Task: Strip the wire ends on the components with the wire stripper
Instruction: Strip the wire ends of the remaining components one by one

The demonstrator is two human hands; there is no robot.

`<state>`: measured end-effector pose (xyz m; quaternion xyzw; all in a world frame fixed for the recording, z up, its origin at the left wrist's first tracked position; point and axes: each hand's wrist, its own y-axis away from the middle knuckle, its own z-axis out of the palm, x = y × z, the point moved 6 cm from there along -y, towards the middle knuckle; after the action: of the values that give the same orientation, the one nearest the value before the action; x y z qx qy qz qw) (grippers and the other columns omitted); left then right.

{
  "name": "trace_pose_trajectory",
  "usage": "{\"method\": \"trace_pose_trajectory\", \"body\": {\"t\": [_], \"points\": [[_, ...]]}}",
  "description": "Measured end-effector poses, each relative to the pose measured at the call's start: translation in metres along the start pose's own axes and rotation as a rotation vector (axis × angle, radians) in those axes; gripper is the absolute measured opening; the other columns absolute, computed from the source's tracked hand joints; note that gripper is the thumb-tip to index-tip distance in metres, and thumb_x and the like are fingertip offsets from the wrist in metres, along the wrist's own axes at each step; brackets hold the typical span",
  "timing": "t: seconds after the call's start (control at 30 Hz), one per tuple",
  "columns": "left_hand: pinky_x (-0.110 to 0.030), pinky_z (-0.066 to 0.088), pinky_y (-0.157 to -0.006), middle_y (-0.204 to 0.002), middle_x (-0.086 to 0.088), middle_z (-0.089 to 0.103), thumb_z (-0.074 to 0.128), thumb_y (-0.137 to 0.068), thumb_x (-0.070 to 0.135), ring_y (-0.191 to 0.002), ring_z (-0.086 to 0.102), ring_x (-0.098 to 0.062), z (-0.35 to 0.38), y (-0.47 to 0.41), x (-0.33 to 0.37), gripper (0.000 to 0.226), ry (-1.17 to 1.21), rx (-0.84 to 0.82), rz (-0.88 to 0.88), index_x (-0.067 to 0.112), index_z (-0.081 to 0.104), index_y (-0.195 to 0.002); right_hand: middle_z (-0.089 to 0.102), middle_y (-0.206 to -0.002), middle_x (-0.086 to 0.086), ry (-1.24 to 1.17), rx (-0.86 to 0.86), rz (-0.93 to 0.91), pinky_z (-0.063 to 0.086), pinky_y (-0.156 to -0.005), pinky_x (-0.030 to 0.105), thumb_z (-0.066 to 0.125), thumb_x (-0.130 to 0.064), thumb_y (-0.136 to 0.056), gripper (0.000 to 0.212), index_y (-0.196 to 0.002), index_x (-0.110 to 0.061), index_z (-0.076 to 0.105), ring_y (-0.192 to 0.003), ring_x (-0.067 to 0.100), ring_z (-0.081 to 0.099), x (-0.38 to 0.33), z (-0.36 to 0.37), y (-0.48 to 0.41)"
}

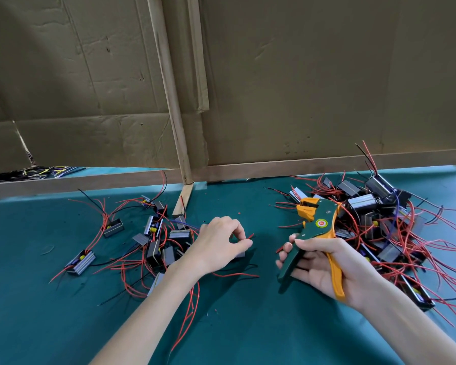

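Note:
My right hand (324, 267) grips the green and orange wire stripper (317, 227) by its handles, jaws pointing up and left. My left hand (219, 243) pinches the red wires (249, 237) of a small component that lies under its fingers on the teal table mat (248, 325); the component itself is mostly hidden. The wire tips stick out to the right of my fingers, a short way left of the stripper. A pile of black and silver components (158, 241) with red and black wires lies to the left. A bigger pile (379, 219) lies to the right.
Brown cardboard panels (300, 88) with a wooden frame post (179, 143) wall off the back of the table. A few single components (81, 262) lie apart at the left. Small bits of red insulation dot the mat.

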<state>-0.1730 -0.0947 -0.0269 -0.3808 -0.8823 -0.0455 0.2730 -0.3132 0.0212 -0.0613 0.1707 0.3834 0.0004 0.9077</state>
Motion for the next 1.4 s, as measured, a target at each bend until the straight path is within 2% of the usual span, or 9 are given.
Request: {"method": "trace_pose_trajectory", "body": {"t": [0.13,0.33,0.53,0.6,0.67,0.8,0.97,1.1,1.4], "points": [[-0.037,0.03,-0.103,-0.1,0.012,0.059,0.072,-0.08,0.042,-0.105,0.051,-0.011,0.003,0.005,-0.004,0.02,-0.02,-0.154,0.004,0.031,0.056,-0.085,0.063,-0.079,0.021,0.004,0.003,-0.002,0.059,-0.067,0.048,0.061,0.004,-0.069,0.019,-0.088,0.003,0.062,-0.07,0.036,0.068,0.0,0.0,0.001],[-0.034,0.04,-0.102,-0.106,0.008,0.065,0.082,-0.07,0.026,-0.106,0.056,-0.009,-0.003,0.007,-0.007,0.031,0.097,-0.249,0.058,0.04,0.06,-0.087,0.063,-0.079,0.022,0.012,-0.005,-0.001,0.059,-0.068,0.047,0.061,0.003,-0.068,0.019,-0.088,0.003,0.062,-0.07,0.036,0.068,0.001,0.001,0.002],[-0.023,0.04,-0.089,-0.098,0.009,0.065,0.073,-0.082,0.018,-0.098,0.056,-0.007,-0.001,0.003,-0.009,0.026,0.094,-0.173,0.077,0.038,0.057,-0.089,0.063,-0.079,0.021,0.036,-0.022,-0.005,0.059,-0.068,0.047,0.06,0.003,-0.071,0.02,-0.09,0.002,0.061,-0.071,0.036,0.068,0.001,0.003,0.003],[-0.023,0.041,-0.087,-0.094,0.01,0.065,0.071,-0.084,0.013,-0.094,0.059,-0.009,-0.009,0.002,-0.006,0.024,0.187,-0.121,0.081,0.032,0.058,-0.09,0.061,-0.079,0.021,0.075,-0.06,-0.01,0.059,-0.069,0.046,0.059,0.003,-0.073,0.018,-0.092,0.001,0.06,-0.071,0.035,0.066,-0.001,0.006,0.005],[-0.026,0.046,-0.09,-0.097,0.003,0.07,0.069,-0.085,0.007,-0.094,0.063,-0.014,-0.024,0.002,-0.001,0.021,0.317,-0.062,0.105,0.025,0.06,-0.093,0.06,-0.081,0.021,0.132,-0.125,-0.014,0.058,-0.073,0.047,0.06,0.006,-0.075,0.017,-0.091,0.001,0.062,-0.072,0.036,0.064,-0.003,0.012,0.009],[-0.015,0.045,-0.091,-0.103,0.005,0.073,0.069,-0.086,0.004,-0.097,0.064,-0.003,-0.06,0.008,0.014,0.019,0.47,0.014,0.181,0.021,0.066,-0.094,0.059,-0.081,0.023,0.335,-0.287,-0.045,0.055,-0.079,0.051,0.068,0.002,-0.073,0.017,-0.09,-0.002,0.066,-0.074,0.038,0.062,-0.003,0.026,0.021],[-0.019,0.05,-0.084,-0.112,0.011,0.07,0.067,-0.085,-0.001,-0.095,0.065,-0.01,-0.084,0.02,0.033,0.023,0.512,-0.031,0.26,0.021,0.069,-0.091,0.06,-0.081,0.024,0.476,-0.411,-0.089,0.052,-0.084,0.054,0.072,-0.003,-0.076,0.018,-0.092,-0.004,0.066,-0.078,0.04,0.062,0.004,0.039,0.03],[-0.029,0.052,-0.088,-0.101,0.005,0.071,0.07,-0.083,-0.002,-0.094,0.065,-0.017,-0.087,0.025,0.043,0.026,0.457,-0.073,0.28,0.023,0.07,-0.09,0.061,-0.081,0.023,0.511,-0.446,-0.108,0.052,-0.081,0.049,0.072,-0.004,-0.078,0.017,-0.093,-0.005,0.066,-0.078,0.039,0.063,0.006,0.043,0.034],[-0.023,0.05,-0.088,-0.096,-0.003,0.073,0.071,-0.076,0.019,-0.093,0.066,-0.009,-0.089,0.029,0.044,0.021,0.407,-0.112,0.216,0.036,0.073,-0.088,0.06,-0.081,0.023,0.567,-0.471,-0.108,0.052,-0.08,0.05,0.072,-0.007,-0.078,0.016,-0.092,-0.006,0.065,-0.08,0.04,0.062,0.007,0.046,0.037]]}}
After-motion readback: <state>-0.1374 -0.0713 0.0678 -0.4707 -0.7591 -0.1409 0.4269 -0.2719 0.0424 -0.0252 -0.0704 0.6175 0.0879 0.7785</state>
